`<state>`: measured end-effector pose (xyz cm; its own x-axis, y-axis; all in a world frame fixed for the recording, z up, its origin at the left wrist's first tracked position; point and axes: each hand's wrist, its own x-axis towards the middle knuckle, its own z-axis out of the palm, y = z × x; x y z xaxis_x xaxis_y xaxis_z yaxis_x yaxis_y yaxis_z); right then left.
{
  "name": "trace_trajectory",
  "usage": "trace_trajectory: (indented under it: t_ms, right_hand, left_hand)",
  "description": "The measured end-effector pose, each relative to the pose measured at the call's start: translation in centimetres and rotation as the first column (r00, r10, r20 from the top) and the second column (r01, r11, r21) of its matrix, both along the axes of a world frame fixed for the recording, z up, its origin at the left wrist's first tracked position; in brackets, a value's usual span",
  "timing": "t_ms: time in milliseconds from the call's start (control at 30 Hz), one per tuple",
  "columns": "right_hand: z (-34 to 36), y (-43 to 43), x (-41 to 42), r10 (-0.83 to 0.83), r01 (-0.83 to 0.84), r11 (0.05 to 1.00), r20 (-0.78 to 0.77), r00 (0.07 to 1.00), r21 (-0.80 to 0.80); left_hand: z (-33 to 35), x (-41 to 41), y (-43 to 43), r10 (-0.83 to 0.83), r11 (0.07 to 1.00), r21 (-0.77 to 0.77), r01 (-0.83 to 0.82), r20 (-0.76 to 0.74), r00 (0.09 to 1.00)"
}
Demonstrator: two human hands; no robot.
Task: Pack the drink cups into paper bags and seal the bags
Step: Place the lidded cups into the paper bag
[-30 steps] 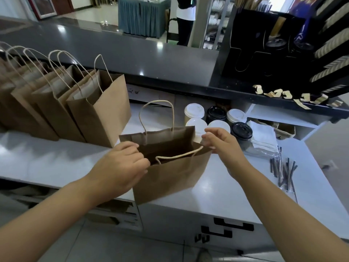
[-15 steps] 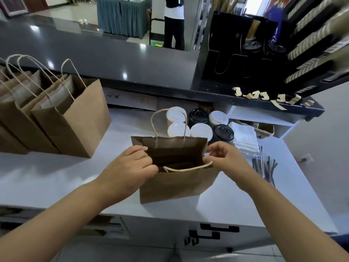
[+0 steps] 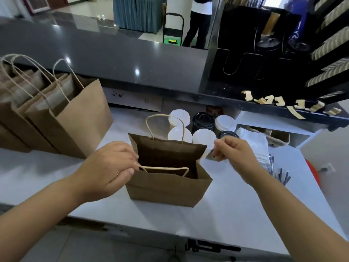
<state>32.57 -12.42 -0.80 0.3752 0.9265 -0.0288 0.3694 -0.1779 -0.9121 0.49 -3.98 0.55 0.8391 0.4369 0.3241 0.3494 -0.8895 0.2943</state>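
Note:
An open brown paper bag (image 3: pixel 168 188) stands upright on the white counter (image 3: pixel 226 214), empty as far as I can see inside. My left hand (image 3: pixel 107 167) grips its left rim by the near twine handle. Just off the bag's far right corner, my right hand (image 3: pixel 234 154) hovers with its fingers curled and nothing visible in them. Right behind the bag stand several lidded drink cups, some with white lids (image 3: pixel 204 136) and some with black lids (image 3: pixel 203 120).
A row of brown paper bags (image 3: pixel 75 118) stands at the left. Strips of tape (image 3: pixel 279 101) hang on the edge of the dark upper counter. Napkins (image 3: pixel 255 144) and wrapped straws (image 3: pixel 283 176) lie to the right. A black organizer (image 3: pixel 264 44) stands at the back right, and a person (image 3: pixel 198 25) stands beyond it.
The bag has been spread open and now stands square on the counter. My right hand has let go of the right rim and moved slightly off it. My left hand keeps its grip.

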Motion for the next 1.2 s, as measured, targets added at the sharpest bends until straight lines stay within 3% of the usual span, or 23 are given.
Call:
trace_trajectory:
  t_ms: [133, 300, 433, 667, 833, 967, 1200]
  right_hand:
    - [-2.0, 2.0, 4.6, -0.223, 0.246, 0.969, 0.352, 0.909, -0.022]
    - [-4.5, 3.3, 8.2, -0.068, 0.222, 0.961, 0.635, 0.769, -0.166]
    - [-5.7, 3.8, 8.7, 0.008, 0.213, 0.951, 0.704, 0.71, -0.225]
    - [-6.6, 3.8, 9.4, 0.056, 0.163, 0.961, 0.731, 0.68, -0.225]
    - [-5.7, 3.4, 10.0, -0.028, 0.152, 0.978, 0.631, 0.776, -0.144]
    - [-4.1, 3.3, 10.1, -0.111, 0.171, 0.982, 0.481, 0.869, -0.082]
    - [0.9, 2.8, 8.1, -0.277, 0.256, 0.96, 0.276, 0.92, 0.11]
  left_hand:
    - [0.8, 1.1, 0.0, 0.084, 0.994, -0.077, -0.076, 0.116, 0.99]
    - [0.8, 2.8, 0.5, 0.266, 0.944, -0.266, -0.195, 0.264, 0.927]
    - [0.3, 3.9, 1.1, 0.402, 0.882, -0.353, -0.312, 0.216, 0.89]
    - [0.4, 4.3, 1.8, 0.288, 0.92, -0.278, -0.276, 0.002, 0.958]
    - [0.4, 3.1, 2.5, 0.252, 0.926, -0.254, -0.279, -0.134, 0.959]
    - [0.4, 2.8, 2.4, 0.228, 0.879, -0.379, -0.289, -0.198, 0.953]
    - [0.6, 2.7, 1.7, 0.175, 0.806, -0.521, -0.283, -0.247, 0.953]
